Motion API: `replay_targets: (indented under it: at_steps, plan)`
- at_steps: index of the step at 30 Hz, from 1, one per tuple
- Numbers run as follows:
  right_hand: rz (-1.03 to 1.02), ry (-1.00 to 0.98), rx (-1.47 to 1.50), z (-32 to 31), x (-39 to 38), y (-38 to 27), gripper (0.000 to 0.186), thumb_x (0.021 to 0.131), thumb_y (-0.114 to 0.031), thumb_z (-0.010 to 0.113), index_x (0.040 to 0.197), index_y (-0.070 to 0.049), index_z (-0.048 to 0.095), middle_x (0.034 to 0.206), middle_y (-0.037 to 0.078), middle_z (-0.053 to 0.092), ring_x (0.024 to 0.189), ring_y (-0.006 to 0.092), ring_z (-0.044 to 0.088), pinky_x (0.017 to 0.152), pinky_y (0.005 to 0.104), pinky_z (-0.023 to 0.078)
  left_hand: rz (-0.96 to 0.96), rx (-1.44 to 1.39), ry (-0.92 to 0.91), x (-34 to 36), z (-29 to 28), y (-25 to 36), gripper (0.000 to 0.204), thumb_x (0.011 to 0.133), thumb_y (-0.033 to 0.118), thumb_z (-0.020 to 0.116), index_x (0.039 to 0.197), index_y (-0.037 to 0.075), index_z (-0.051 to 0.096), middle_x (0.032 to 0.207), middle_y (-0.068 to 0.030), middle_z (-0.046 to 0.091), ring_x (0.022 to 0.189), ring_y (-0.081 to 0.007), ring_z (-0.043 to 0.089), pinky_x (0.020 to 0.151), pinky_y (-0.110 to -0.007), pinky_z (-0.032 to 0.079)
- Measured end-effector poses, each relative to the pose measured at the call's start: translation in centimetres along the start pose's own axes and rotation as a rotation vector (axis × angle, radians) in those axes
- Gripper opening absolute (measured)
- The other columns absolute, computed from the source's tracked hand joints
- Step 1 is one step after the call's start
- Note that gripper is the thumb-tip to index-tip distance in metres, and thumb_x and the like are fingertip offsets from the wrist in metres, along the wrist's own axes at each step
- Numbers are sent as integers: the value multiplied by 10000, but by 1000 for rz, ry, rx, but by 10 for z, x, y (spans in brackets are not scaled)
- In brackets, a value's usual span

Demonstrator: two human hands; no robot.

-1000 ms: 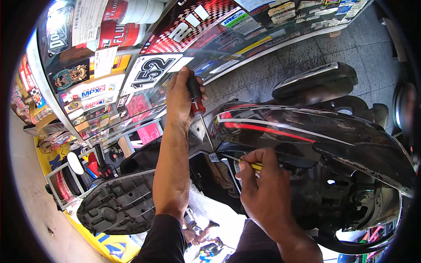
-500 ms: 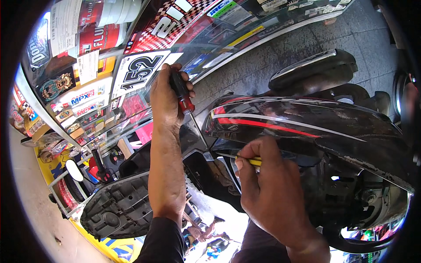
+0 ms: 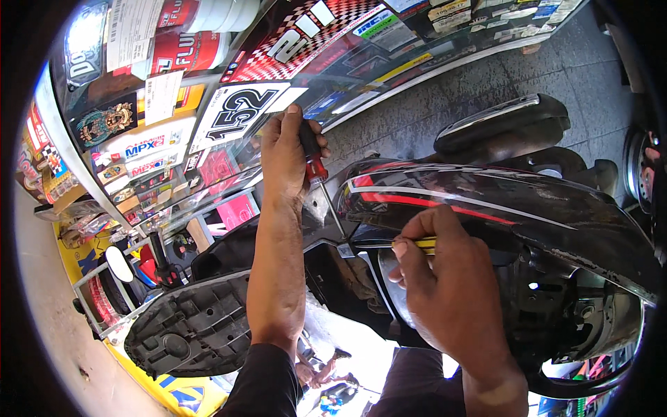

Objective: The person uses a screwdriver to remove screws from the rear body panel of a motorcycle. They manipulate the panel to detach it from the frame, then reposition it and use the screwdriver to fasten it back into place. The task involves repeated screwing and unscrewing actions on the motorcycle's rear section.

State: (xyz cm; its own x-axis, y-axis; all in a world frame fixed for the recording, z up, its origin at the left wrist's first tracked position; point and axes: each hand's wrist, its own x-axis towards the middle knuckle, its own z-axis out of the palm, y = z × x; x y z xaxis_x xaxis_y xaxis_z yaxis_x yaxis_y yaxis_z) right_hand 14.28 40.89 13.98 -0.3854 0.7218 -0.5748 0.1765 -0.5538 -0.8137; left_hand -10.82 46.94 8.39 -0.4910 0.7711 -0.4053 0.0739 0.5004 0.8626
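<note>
Head view: there's a big glass display case covered in stickers across the top left, with striped black bike bodywork below and to its right. A ribbed black panel sits lower left. The left hand is wrapped round a red-and-black screwdriver, tip down by the bodywork's near corner, can't tell if it's wedged in. The right hand pinches a little yellow-handled tool just beside that corner.
</note>
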Motion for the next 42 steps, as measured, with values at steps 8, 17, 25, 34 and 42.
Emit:
replay_targets:
  at_steps: [8,17,25,34,42]
  plan:
    - [163,-17,102,-3,2,-8,121,952,-53,594,977,53,541,851,131,637,629,143,682,539,266,559,29,44,28,4,-5,-3,306,1015,316,561,1036,11,568,815,-101,641,655,-161,648,537,-289,567]
    - [145,23,207,3,-13,2,152,983,-87,568,1042,40,505,819,176,652,670,230,730,555,317,569,-19,-48,45,-8,1,8,385,1034,369,404,1002,28,582,724,-59,588,590,-155,575,509,-275,490]
    - [127,36,232,8,-21,11,184,998,-121,564,1061,34,488,884,178,643,700,238,731,581,311,600,-12,-386,-98,-8,-20,-4,374,1039,417,441,986,58,532,751,-88,601,556,-174,555,484,-319,482]
    - [174,73,252,8,-18,11,197,994,-142,579,1036,30,493,909,169,640,705,218,720,581,309,596,-59,-534,-163,-1,-26,-7,437,1016,485,442,954,74,576,695,-42,526,598,-153,524,462,-274,421]
    - [181,96,311,5,-14,15,216,980,-141,610,1040,16,474,929,165,662,659,163,681,607,300,581,-82,-561,-10,-7,-20,0,385,977,466,587,939,82,588,707,-57,563,626,-168,581,528,-312,482]
